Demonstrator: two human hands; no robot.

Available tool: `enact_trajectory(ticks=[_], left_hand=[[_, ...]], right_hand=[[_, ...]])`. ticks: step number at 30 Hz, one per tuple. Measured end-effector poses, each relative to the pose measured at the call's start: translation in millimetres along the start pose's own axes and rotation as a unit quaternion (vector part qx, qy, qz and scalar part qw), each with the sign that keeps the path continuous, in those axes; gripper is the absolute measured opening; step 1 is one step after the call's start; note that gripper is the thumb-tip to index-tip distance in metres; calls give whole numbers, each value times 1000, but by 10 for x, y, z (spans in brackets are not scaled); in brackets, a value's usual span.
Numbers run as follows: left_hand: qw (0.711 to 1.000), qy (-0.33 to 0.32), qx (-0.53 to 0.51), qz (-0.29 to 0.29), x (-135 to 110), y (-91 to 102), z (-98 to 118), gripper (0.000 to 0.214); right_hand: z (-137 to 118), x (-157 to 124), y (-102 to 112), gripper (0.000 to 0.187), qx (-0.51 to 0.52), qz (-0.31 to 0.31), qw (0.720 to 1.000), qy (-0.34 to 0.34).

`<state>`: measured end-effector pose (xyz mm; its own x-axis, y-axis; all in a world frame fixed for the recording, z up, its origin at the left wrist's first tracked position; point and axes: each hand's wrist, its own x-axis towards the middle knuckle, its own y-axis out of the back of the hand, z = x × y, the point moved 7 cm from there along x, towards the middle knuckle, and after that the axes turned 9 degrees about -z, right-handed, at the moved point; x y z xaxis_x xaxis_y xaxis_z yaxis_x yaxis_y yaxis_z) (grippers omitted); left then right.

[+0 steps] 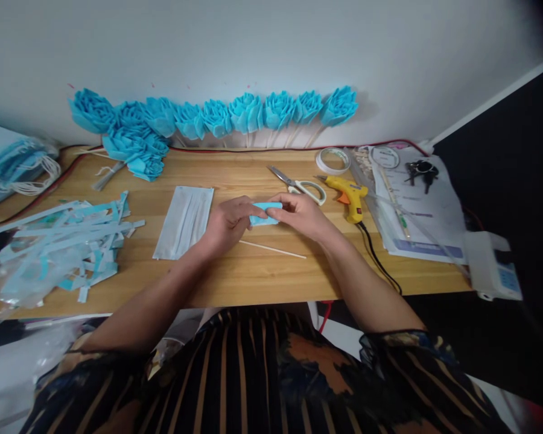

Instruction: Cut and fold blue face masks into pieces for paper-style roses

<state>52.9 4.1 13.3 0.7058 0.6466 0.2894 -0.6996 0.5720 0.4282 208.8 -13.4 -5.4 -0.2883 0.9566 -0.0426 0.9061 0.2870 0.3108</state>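
A small folded piece of blue mask fabric (265,214) is held between both hands above the middle of the table. My left hand (228,222) pinches its left end, and my right hand (301,214) grips the right end, the thumbs almost meeting on it. Just below the hands lies a thin white stick (274,249). To the left, a pale face mask (184,223) lies flat with its pleats showing. Scissors with pale handles (298,184) rest behind my right hand, and a yellow glue gun (349,194) lies to its right.
Several blue fabric flowers (247,113) on sticks lean along the wall. Cut blue and white strips (72,235) are heaped at left, near a stack of masks (13,163). A tape roll (333,160), papers (416,205), keys (422,170) and a power strip (491,265) are at right.
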Motion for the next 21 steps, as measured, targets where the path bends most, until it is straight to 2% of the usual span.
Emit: enact_trajectory(ticks=[4,7,11,16,21], left_hand=[[997,28,-66,22,-5,66,-60,23],[994,69,-83,34,3,86,-123,30],[995,96,-30,-2,45,0,-196,33],[992,122,-18,21,43,10,-278,33],[986,92,131,37,20,47,-168,23]], right_hand=[[-54,-19,49,29,-74,49,996,20],[-142,-46,43,19,-142,71,986,44],[-210,-59,2,15,-189,80,976,76],[-211,-55,-37,16,-189,65,976,87],[-161,-53,-92,16,-207,56,974,69]])
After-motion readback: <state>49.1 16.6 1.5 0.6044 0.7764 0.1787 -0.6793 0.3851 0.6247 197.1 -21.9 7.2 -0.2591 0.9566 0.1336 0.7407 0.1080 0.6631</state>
